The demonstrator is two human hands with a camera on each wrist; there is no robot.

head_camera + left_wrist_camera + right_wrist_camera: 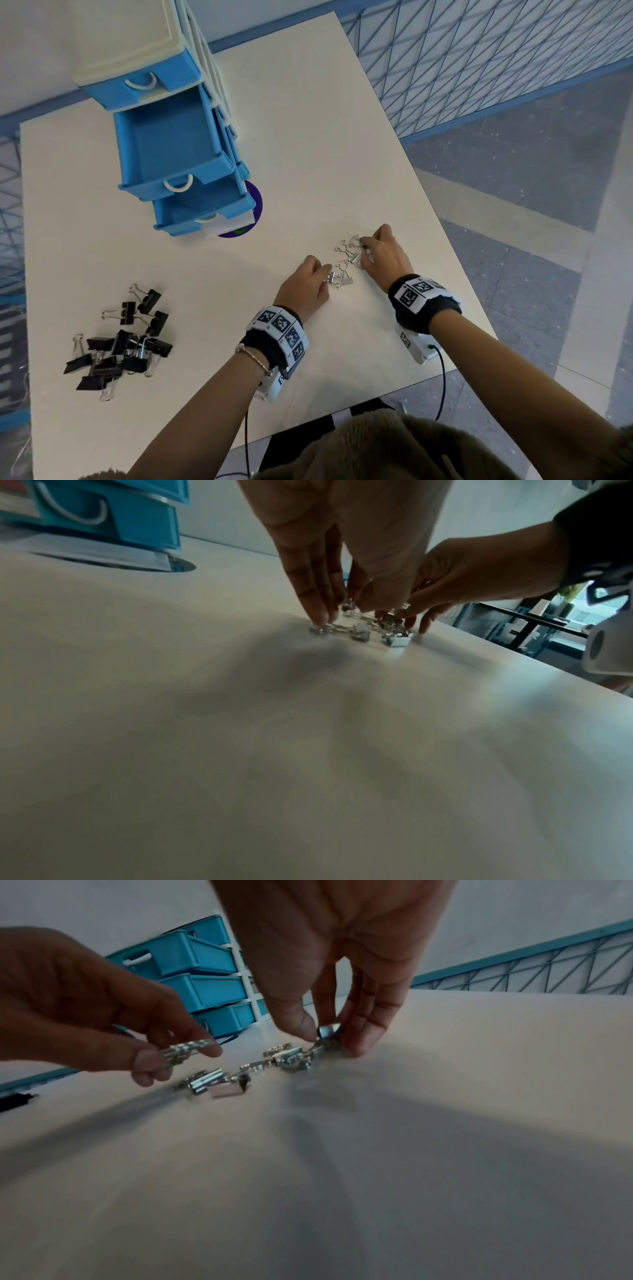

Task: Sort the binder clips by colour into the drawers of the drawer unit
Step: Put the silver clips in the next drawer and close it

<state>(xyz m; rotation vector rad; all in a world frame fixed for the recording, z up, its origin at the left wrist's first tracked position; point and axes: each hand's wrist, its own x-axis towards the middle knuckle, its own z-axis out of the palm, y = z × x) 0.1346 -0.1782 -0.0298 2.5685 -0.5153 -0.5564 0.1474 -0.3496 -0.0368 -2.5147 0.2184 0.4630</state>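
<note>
Silver metal binder clips with bright folded bodies and thin wire loop handles lie tangled in a loose cluster on the smooth, matte white tabletop, toward its right edge, between the person's two hands. Black binder clips, bigger, with dull triangular bodies and the same wire handles, sit heaped well apart at the near left of the table. At the far left stands the blue and white plastic drawer unit, box-shaped with a cream lid; its top drawer is closed, the middle drawer is pulled far out, and the lower drawer is out a shorter way, each with a curved white handle. A dark purple round disc shows from under the unit's base.

The left hand reaches in from the near side, knuckles up, thumb and curled fingers pinching one silver clip just above the table at the near-left end of the cluster. The right hand arches over the far-right end, fingertips pointed down, thumb and fingers pinching another silver clip against the tabletop. Both wrists wear black bands with white squared marker tiles, and a thin metal bracelet circles the left forearm.
</note>
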